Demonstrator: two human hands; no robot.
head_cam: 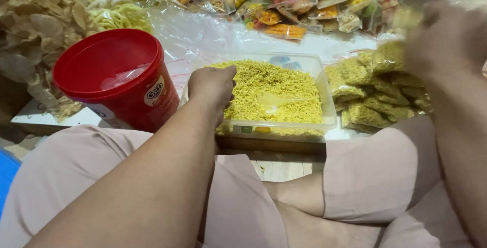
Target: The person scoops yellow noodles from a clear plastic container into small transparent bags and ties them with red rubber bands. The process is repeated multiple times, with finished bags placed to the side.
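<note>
A clear plastic tub [329,111] full of fine yellow crunchy noodle snack [284,88] sits in front of me, with a clear plastic scoop [276,100] lying in it. My left hand [212,88] rests knuckles-up on the tub's left side, fingers curled down into the snack; what it grips is hidden. My right hand [446,40] is raised at the right, blurred by motion, above a pile of small filled bags of the same snack [378,91]. Whether it holds a bag I cannot tell.
A red plastic bucket [114,78] holding clear bags stands left of the tub. Big bags of pale chips [35,30] lie far left. Packets of colourful snacks [299,7] line the back on a clear sheet. My legs in pale pink cloth fill the foreground.
</note>
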